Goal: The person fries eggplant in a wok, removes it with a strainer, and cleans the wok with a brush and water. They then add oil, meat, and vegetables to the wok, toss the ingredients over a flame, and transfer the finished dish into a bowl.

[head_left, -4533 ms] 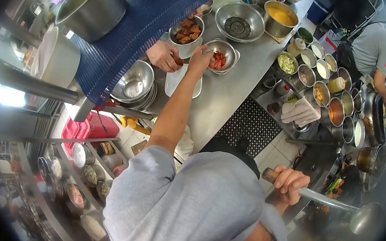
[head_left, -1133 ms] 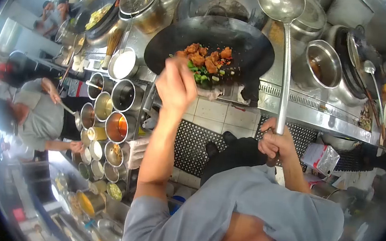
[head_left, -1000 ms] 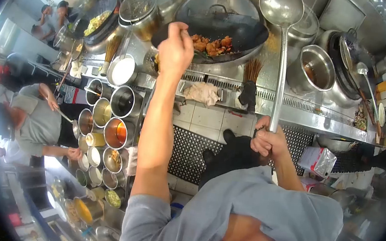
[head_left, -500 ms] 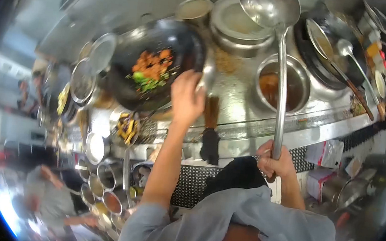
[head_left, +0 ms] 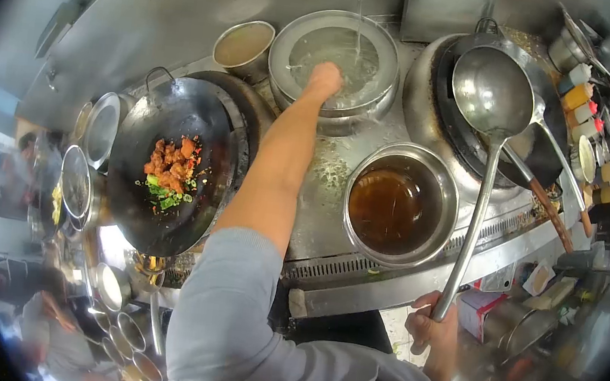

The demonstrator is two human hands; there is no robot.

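Note:
My right hand [head_left: 434, 327] is wrapped around the handle of a large steel ladle [head_left: 494, 92], whose bowl is raised in front of the back-right wok [head_left: 462, 62]. My left hand [head_left: 325, 80] is over a wide steel pot of water [head_left: 284, 60]; its fingers point down and are hidden. A thin water stream [head_left: 359, 16] falls into that pot just beyond the hand. Left of my arm, a black wok [head_left: 137, 115] contains browned chunks [head_left: 171, 166] and chopped greens [head_left: 165, 196]. Between my arms stands a steel bowl of brown liquid [head_left: 393, 208].
Behind the left wok is a pot of cloudy liquid [head_left: 243, 44]. A wooden-handled strainer or ladle [head_left: 547, 210] lies across the right wok. Sauce bottles [head_left: 579, 94] line the far right. Several metal containers [head_left: 131, 332] and a co-worker [head_left: 51, 338] are at lower left.
My left hand has gone from the left wok's edge to the water pot. Water now streams there. My view has shifted; the ladle stays in my right hand, its bowl now before the right wok.

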